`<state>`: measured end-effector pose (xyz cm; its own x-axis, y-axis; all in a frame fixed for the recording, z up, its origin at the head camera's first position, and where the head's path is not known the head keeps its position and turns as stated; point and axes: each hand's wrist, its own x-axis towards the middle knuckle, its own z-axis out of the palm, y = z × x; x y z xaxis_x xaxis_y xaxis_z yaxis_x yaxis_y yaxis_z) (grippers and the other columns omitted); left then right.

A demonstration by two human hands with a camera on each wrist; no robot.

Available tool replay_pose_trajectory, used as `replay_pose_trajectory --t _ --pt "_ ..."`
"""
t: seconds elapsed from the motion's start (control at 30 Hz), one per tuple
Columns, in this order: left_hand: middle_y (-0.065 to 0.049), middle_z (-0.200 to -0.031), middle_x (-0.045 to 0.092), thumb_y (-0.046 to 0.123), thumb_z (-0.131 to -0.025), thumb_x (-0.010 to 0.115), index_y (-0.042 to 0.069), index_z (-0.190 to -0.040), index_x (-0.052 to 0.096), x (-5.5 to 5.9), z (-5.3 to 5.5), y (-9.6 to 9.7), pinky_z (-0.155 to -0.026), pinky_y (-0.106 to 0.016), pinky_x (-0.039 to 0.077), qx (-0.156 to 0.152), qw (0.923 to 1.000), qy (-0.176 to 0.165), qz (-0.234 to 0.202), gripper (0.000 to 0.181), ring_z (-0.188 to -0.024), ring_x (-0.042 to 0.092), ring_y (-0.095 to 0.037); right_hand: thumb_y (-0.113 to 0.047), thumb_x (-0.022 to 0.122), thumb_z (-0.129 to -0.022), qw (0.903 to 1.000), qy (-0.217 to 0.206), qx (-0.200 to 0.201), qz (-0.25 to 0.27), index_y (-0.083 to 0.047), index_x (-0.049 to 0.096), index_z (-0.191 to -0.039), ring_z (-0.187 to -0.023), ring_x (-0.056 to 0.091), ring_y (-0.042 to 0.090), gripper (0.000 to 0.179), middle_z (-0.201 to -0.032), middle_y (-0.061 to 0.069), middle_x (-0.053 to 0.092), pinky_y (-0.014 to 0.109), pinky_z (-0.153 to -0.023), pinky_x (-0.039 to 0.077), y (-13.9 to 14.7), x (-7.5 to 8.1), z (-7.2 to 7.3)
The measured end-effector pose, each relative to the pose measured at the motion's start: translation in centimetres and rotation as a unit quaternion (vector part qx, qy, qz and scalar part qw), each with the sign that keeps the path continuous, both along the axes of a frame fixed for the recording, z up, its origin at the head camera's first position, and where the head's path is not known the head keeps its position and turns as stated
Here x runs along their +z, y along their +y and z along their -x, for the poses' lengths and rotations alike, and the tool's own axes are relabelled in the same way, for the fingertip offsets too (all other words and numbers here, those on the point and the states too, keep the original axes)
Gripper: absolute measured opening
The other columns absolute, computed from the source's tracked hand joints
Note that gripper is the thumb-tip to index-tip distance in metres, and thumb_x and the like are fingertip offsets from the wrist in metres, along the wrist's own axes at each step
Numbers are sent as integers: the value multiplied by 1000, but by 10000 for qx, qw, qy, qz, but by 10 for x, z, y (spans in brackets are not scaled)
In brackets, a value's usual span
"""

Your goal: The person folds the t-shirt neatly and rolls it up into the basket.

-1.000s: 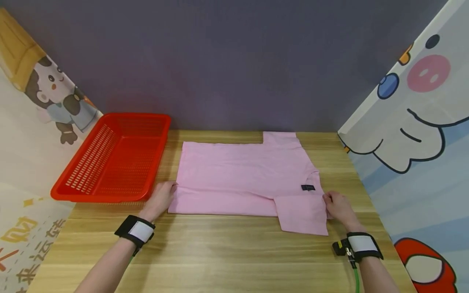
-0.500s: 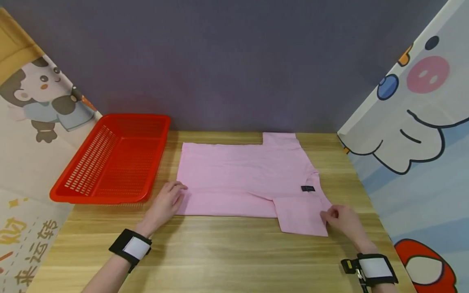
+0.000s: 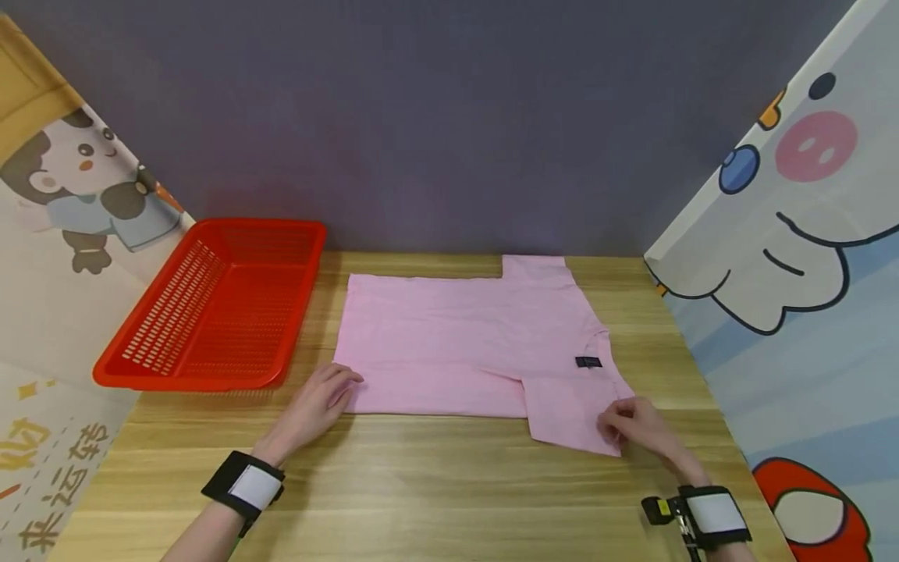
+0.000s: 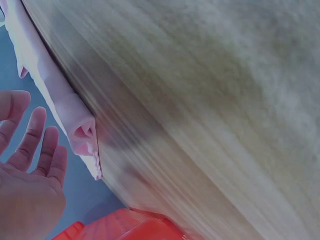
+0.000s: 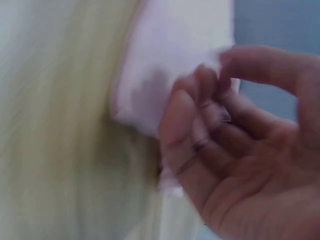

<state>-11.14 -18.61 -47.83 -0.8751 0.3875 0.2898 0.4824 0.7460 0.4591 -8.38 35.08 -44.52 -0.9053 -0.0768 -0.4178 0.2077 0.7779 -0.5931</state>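
A pink T-shirt (image 3: 435,328) lies flat on the wooden table, its hem to the left and its collar with a black label (image 3: 588,362) to the right. The near side strip is folded over, and one short sleeve (image 3: 562,414) points toward me. At the near hem corner, my left hand (image 3: 319,402) has relaxed fingers just over the cloth; the left wrist view shows them loosely bent, nothing between them. My right hand (image 3: 635,425) is at the near sleeve's outer edge. Its fingers (image 5: 180,115) are loosely curled against the pink cloth behind, blurred in the right wrist view.
A red plastic basket (image 3: 312,304) with slotted sides stands left of the T-shirt, close to my left hand. A dark grey panel (image 3: 449,125) rises behind the table (image 3: 421,499). Printed cartoon panels flank it on both sides. Each wrist wears a black strap.
My left hand has let go of the hem edge and lies over the near corner. My right hand has moved from the collar side toward me onto the sleeve, whose edge has shifted slightly left.
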Motion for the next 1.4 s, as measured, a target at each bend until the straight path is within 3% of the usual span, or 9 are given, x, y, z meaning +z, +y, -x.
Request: replay_pose_trajectory --t 0.27,0.5,0.63,0.77,1.0,1.1,1.17,1.27,1.4 --pt "-5 -107 69 4 -90 72 8 -107 71 1 0 2 -91 -45 54 -67 9999 11 84 18 -104 63 -24 -49 72 -89 9866 -979 71 -1303 -7 55 -75 -54 48 12 47 -63 0 49 24 -51 38 -2 7 -1" --pt "-5 -107 69 3 -90 71 8 -108 70 1 0 0 -90 -45 54 -56 10000 23 37 19 -103 63 -24 -18 64 -96 9952 -576 523 586 0 58 -71 -51 50 9 31 -59 -2 53 23 -48 43 -6 -4 3" --pt "-5 -106 69 3 -90 71 8 -108 70 1 1 1 -90 -45 53 -127 9999 1 18 19 -102 64 -22 -21 55 -103 9833 -118 -31 1817 6 63 -86 -64 60 8 32 -69 -3 60 26 -61 55 -8 4 22" --pt "-6 -106 70 3 -90 71 8 -109 71 1 3 2 -91 -45 52 -121 9999 -50 36 20 -102 64 -22 -25 51 -106 9333 295 -775 3495 -3 69 -101 -82 71 8 29 -83 -4 72 26 -80 60 -16 11 46" --pt "-5 -109 69 5 -91 70 8 -111 71 0 8 8 -93 -46 53 -112 9998 -160 80 20 -105 62 -24 -22 48 -107 7635 -668 -2125 6062 -6 66 -115 -106 73 21 25 -107 9 77 37 -103 52 -29 -2 91" --pt "-5 -109 69 5 -91 71 9 -111 71 0 10 10 -93 -45 53 -90 9997 -203 103 20 -106 62 -25 -24 47 -107 7429 -988 -2674 6057 -9 55 -133 -119 68 20 31 -116 7 75 39 -112 43 -29 -14 100" --pt "-6 -109 69 6 -91 71 9 -110 71 0 10 11 -94 -45 53 -69 9997 -217 101 20 -106 61 -25 -26 48 -107 7531 -994 -2766 5886 -12 43 -148 -127 63 18 43 -122 2 73 38 -116 39 -31 -18 101" --pt "-6 -110 68 5 -90 71 9 -111 70 -1 11 11 -95 -46 53 -23 9997 -241 68 21 -107 61 -25 -27 47 -107 7964 -631 -2458 5490 -12 24 -159 -128 61 12 59 -132 -3 65 33 -115 41 -34 -20 96" --pt "-9 -117 67 2 -89 72 8 -114 69 -3 13 11 -101 -51 51 -90 9997 -223 -43 26 -115 61 -30 -17 52 -105 9012 977 -1708 3863 1 38 -151 -110 65 1 52 -137 12 61 16 -98 51 -37 -23 84"
